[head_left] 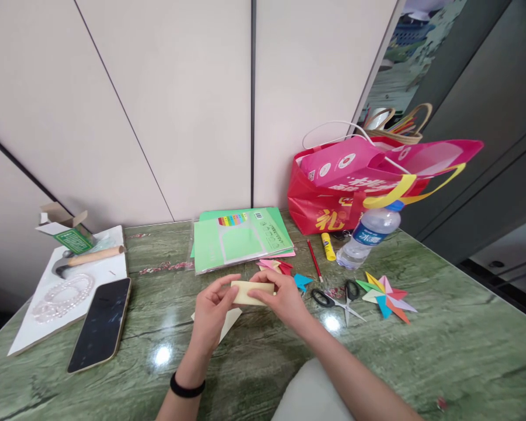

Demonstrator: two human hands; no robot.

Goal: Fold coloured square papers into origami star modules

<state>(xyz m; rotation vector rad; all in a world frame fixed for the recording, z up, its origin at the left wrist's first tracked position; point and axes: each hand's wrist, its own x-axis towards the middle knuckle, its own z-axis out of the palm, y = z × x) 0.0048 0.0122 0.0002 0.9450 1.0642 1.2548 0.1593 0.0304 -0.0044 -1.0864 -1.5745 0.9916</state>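
1. Pinching one cream paper strip [246, 286] together, the left hand [211, 304] and right hand [287, 296] hold it above the table [456, 339], thumbs on its face.
2. Uneven thumb pressure could crease it crookedly; a dropped left wrist could rumple the pale paper [230, 323] beneath.
3. Rightward: one pair of scissors [347, 307], one pencil [314, 261], one glue stick [328, 247], one water bottle [368, 235], one paper star [386, 297]. The open scissors could nick a straying forearm.
4. Leftward: one phone [100, 325], one hammer [95, 257], one small box [73, 240].

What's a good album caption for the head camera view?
Two hands hold cream paper above a green table, with scissors and a paper star nearby.
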